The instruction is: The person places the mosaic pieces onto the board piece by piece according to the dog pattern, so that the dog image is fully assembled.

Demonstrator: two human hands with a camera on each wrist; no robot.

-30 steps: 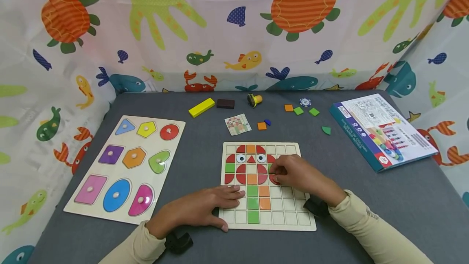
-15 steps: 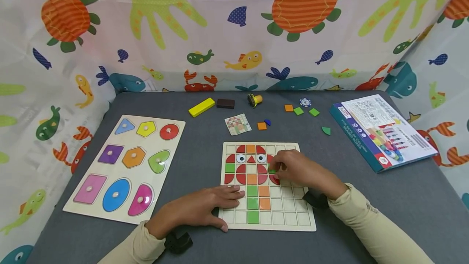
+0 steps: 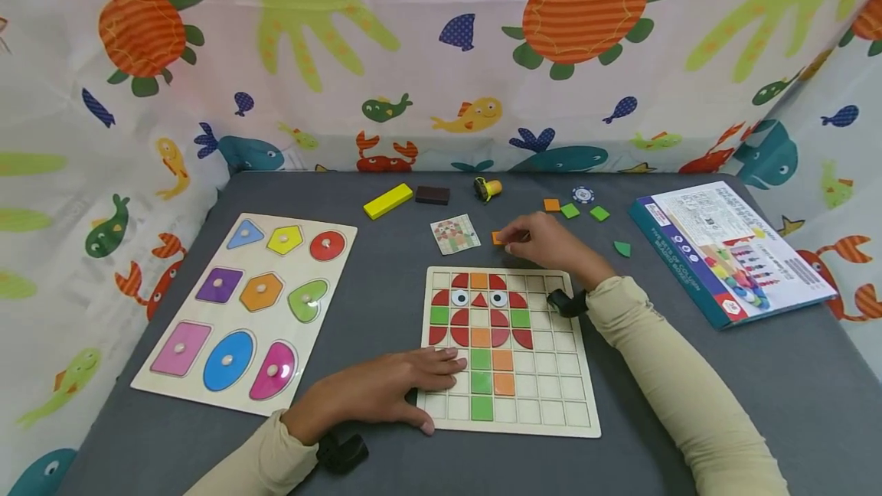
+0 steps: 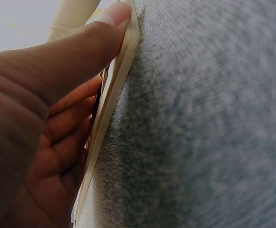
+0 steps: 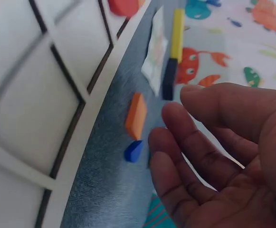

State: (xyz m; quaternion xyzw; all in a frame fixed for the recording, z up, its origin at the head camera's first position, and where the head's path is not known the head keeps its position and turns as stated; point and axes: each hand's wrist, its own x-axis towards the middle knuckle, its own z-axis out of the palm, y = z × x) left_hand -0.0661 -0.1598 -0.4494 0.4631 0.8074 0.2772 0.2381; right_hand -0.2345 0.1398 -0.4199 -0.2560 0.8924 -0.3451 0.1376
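Note:
A wooden grid board [image 3: 551,386] bears red, green, orange and white tiles and two eye tiles laid out as a figure. My left hand [image 3: 386,389] rests on its lower left part, fingers extended over the cells and thumb at the near edge. Past the far edge of the board, my right hand [image 3: 551,242] hovers beside an orange square tile [image 5: 136,116]. In the right wrist view its fingers are loosely bent and apart from that tile, holding nothing. A small blue piece [image 5: 134,151] lies by the orange tile; in the head view the hand hides it.
On the left lies a knobbed shape puzzle [image 3: 230,297]. Behind the board are a picture card [image 3: 455,234], a yellow block [image 3: 388,201], a dark block [image 3: 432,195] and a yellow-black toy [image 3: 488,189]. Loose green tiles [image 3: 599,213] and a box [image 3: 737,251] are at right.
My right hand has left the green tile on the board's right side and moved away to the orange tile behind it. The green tile lies in its cell. My left hand stays put.

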